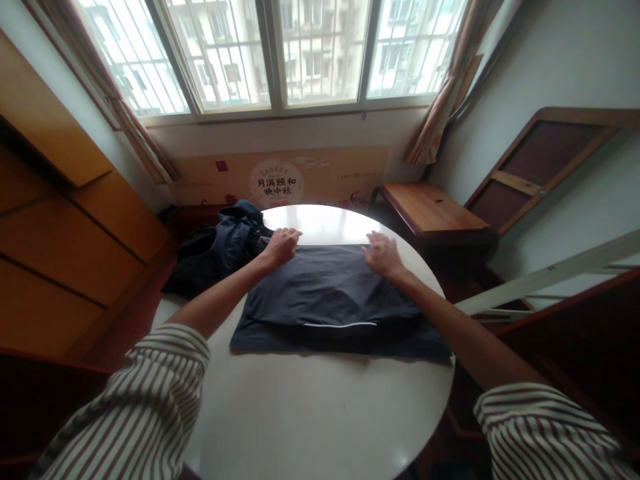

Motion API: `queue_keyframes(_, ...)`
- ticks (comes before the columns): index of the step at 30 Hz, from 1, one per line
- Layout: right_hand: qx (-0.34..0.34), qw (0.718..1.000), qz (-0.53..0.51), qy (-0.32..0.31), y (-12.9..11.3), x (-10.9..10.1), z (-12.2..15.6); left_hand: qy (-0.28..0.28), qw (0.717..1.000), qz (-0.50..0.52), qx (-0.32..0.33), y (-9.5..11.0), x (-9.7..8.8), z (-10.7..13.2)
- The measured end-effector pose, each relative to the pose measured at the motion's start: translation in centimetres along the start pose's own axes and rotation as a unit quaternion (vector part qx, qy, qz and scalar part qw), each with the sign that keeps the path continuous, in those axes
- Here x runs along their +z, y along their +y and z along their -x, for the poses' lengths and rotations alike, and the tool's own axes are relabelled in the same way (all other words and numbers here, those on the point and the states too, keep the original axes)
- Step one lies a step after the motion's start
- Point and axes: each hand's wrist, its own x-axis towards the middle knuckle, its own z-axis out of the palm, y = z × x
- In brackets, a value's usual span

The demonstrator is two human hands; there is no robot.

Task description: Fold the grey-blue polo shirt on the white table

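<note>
A dark grey-blue garment [320, 287] lies folded flat in a wide shape on the white round table [320, 407]. A thin white strip runs along its near part, and its front edge reaches the table's right rim. My left hand [283, 247] is at the far left corner of the garment, fingers curled together; the fingertips are partly hidden. At the far right corner, my right hand [384, 255] rests on the cloth with thumb and fingers apart. A heap of dark clothes [225, 240] lies just left of my left hand, at the table's edge.
A wooden bench or stool [435, 207] stands beyond the table on the right, near a leaning wooden frame [545, 167]. A pale rail [550, 273] crosses at the right. Orange cabinets [65, 247] line the left. Barred windows [320, 53] are ahead, above a printed panel [325, 173].
</note>
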Motion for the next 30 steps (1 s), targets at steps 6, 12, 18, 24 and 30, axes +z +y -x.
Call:
queue_keyframes(6, -0.093, 0.978, -0.051, -0.182, -8.6, 2.4, 5.0, -0.109, 0.993, 0.031, 0.031, 4.9, 4.9, 4.0)
queue_keyframes(12, -0.005, 0.986, 0.029, -0.164, -4.0, 2.1, 6.0, -0.096, 0.993, -0.025, -0.057, 1.2, 4.4, 8.2)
queue_keyframes(18, 0.004, 0.989, 0.019, -0.149, -1.0, 1.4, 6.9, 0.043, 0.981, -0.043, -0.185, 0.3, 2.0, 13.8)
queue_keyframes(24, -0.005, 0.985, -0.107, -0.134, -3.8, 0.9, 5.4, -0.029, 0.925, 0.167, -0.341, -1.3, -0.6, 17.2)
queue_keyframes(30, -0.019, 0.885, -0.422, -0.194, -12.4, -1.5, 1.3, -0.131, 0.798, 0.492, -0.323, -0.8, -2.1, 17.1)
